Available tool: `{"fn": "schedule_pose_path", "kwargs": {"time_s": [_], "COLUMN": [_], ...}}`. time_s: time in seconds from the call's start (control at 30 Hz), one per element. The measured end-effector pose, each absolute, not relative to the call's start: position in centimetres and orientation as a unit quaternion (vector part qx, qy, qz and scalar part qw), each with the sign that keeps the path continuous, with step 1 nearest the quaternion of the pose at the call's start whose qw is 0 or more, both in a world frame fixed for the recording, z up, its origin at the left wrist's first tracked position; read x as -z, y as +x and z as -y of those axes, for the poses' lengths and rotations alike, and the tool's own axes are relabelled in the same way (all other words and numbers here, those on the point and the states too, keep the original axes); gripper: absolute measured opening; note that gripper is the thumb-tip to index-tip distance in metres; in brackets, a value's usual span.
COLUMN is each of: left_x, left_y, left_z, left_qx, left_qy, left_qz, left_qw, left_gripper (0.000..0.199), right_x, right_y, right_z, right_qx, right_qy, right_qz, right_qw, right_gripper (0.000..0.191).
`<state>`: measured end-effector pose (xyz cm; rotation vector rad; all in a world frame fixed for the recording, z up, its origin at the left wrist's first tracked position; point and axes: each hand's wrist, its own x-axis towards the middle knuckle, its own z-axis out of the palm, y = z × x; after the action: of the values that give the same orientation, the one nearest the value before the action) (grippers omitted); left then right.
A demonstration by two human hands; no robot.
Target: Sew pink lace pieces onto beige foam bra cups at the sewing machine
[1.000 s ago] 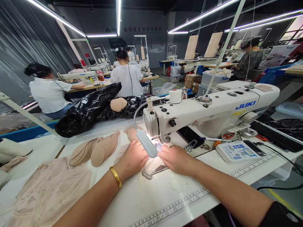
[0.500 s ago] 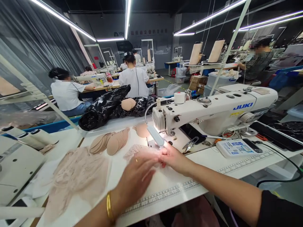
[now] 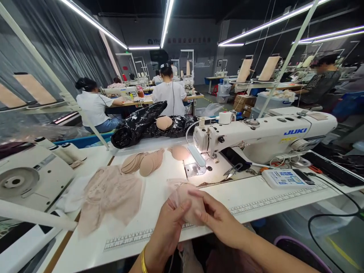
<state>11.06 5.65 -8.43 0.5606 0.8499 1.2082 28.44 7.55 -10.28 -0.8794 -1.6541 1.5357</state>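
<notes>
Beige fabric cup (image 3: 193, 207) is pinched at opposite edges by left hand (image 3: 170, 224) and right hand (image 3: 221, 223), likely for steadiness.

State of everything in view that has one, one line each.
left hand: closed on beige piece
right hand: closed on beige piece
beige piece: held up in both hands, off the machine
sewing machine: running or stopped, cannot tell
lamp: lit
ceiling lights: on
phone: screen dark
beige pads: stacked, fanned out
lace fabric: laid loose, rumpled
</notes>
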Motion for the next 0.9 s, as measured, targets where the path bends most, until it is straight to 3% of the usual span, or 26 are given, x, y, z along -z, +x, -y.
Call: {"fn": "schedule_pose_path", "kwargs": {"time_s": [0.17,0.33,0.57,0.73,0.9], "left_x": [8.8,8.2,8.1,8.3,8.1], "left_y": [11.1,11.1,12.2,12.2,12.4], "left_z": [-4.3,-5.0,-6.9,-7.4,-7.8], "left_qx": [-0.521,-0.567,-0.654,-0.654,-0.651], "left_qy": [0.287,0.269,0.169,0.086,0.081], "left_qz": [-0.377,-0.339,-0.388,-0.381,-0.338], "left_qw": [0.71,0.701,0.627,0.648,0.675], "left_gripper": [0.052,0.048,0.034,0.028,0.036], "right_x": [9.9,10.8,11.5,11.3,11.7], "right_y": [29.3,28.7,27.8,27.9,28.0], "right_z": [-9.0,-8.0,-7.7,-8.1,-8.1], "right_qx": [-0.736,-0.724,-0.69,-0.694,-0.68], "right_qy": [-0.326,-0.306,-0.32,-0.33,-0.346], "right_qz": [0.464,0.462,0.463,0.442,0.449], "right_qw": [0.369,0.41,0.455,0.461,0.466], "right_gripper": [0.07,0.084,0.082,0.079,0.079]}}
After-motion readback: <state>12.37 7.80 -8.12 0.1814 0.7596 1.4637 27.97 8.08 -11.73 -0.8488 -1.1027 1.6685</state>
